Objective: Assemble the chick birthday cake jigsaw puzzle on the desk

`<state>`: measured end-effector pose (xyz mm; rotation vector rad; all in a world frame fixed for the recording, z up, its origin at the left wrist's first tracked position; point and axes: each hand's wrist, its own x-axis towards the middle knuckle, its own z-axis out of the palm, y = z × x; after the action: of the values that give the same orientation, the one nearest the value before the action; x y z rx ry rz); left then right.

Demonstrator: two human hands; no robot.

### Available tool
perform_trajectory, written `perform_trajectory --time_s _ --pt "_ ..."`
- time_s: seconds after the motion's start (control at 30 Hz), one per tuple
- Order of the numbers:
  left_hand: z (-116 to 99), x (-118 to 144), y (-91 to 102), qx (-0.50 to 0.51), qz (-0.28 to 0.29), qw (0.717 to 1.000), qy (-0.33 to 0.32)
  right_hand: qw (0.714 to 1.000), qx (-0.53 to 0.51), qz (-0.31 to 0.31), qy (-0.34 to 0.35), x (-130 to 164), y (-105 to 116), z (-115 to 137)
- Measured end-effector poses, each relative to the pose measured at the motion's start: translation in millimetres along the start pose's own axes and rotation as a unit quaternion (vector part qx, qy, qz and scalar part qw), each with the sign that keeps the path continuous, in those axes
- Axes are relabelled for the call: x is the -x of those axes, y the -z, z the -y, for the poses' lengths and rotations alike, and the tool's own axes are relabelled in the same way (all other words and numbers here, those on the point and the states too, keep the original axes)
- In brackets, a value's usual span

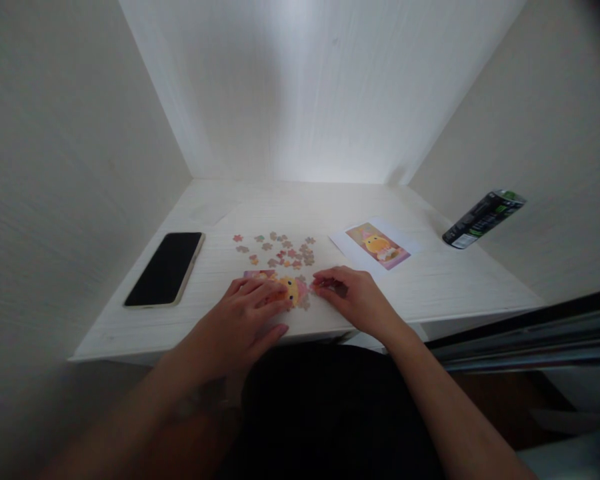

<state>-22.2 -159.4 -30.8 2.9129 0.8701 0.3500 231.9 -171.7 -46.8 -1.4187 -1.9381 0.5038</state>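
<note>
Left hand (250,313): palm down, fingers stretched forward and slightly spread, fingertips pointing toward the right hand, thumb lying low along the near side.
Right hand (353,297): palm down, fingers curled inward with tips angled left, knuckles raised a little.
Gap: the 2 hands lie near each other, fingertips just apart.
Forearms: both bare, reaching up from the lower edge, converging toward the middle.
</note>
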Motion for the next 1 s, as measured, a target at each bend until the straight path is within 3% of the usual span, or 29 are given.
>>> perform_trajectory --time_s 0.47,0.8,1.0 --pt "0.5 0.3 -1.2 0.004 0.0 1.0 0.003 0.997 0.034 0.014 0.068 1.7 0.2 2.9" --pt "0.1 1.1 -1.7 0.017 -0.02 1.0 -0.003 0.998 0.013 0.003 0.059 2.4 -4.1 4.4" --pt "-1.0 2.1 -1.1 0.007 -0.012 1.0 0.001 0.992 0.015 0.019 0.123 -0.1 -5.4 2.6"
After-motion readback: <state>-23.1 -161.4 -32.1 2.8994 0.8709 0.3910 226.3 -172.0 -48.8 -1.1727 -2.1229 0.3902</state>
